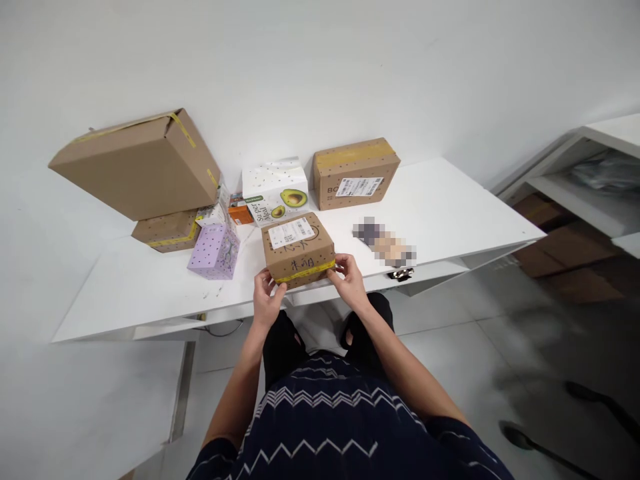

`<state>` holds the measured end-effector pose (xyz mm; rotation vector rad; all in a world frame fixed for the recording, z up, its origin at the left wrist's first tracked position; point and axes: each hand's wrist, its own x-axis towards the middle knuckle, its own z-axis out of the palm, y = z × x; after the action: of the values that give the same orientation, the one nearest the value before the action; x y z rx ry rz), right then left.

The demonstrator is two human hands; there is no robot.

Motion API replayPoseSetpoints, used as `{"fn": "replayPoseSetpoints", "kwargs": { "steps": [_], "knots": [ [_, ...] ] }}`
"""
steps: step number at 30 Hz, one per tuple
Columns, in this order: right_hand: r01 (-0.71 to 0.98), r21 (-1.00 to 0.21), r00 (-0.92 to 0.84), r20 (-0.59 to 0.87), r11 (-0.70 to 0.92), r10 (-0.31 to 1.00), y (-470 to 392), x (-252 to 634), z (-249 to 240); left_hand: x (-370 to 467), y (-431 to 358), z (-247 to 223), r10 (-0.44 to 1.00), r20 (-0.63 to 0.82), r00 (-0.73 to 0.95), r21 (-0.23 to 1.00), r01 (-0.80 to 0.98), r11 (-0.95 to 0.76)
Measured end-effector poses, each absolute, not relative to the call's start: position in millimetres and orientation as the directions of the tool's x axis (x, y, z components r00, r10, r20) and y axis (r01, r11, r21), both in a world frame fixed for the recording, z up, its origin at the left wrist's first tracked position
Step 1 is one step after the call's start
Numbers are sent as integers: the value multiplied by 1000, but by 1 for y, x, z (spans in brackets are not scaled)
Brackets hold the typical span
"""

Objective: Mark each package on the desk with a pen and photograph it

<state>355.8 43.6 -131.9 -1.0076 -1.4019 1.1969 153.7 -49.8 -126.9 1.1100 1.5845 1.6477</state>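
A brown cardboard box with a white label on top, handwriting and yellow tape sits at the front edge of the white table. My left hand grips its near left corner, thumb in front and fingers at the side. On the near right corner, my right hand holds it the same way. Behind this box stands a white carton with avocado pictures. A purple dotted box lies to its left. The underside of the held box is hidden.
A large cardboard box leans over a smaller brown box at the left. Another labelled cardboard box stands against the wall. A pixelated object lies on the right, near a metal clip at the table edge. Shelving stands far right.
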Motion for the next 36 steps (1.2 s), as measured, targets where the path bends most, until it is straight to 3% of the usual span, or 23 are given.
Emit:
{"fn": "replayPoseSetpoints", "kwargs": {
  "steps": [8,22,25,27,31,33,36],
  "knots": [
    [37,-994,-157,91,98,983,39,357,-143,154,-52,-129,855,110,-507,989,140,-45],
    [31,-992,-148,120,125,982,42,358,-147,148,-48,-129,846,88,-526,985,174,6],
    [162,-976,-62,137,145,989,55,367,-147,150,-50,-124,817,157,-555,970,242,-22],
    [339,-925,-39,170,173,985,70,373,-144,153,-52,-116,748,302,-591,924,376,-75],
    [696,-698,-134,107,170,985,104,373,-137,164,-49,-88,620,646,-445,679,707,-200],
    [797,-587,-169,10,142,986,118,366,-134,171,-43,-74,636,697,-332,589,771,-243],
    [860,-500,-189,-119,106,975,131,355,-131,181,-31,-60,696,678,-237,558,783,-276]
  ]
}}
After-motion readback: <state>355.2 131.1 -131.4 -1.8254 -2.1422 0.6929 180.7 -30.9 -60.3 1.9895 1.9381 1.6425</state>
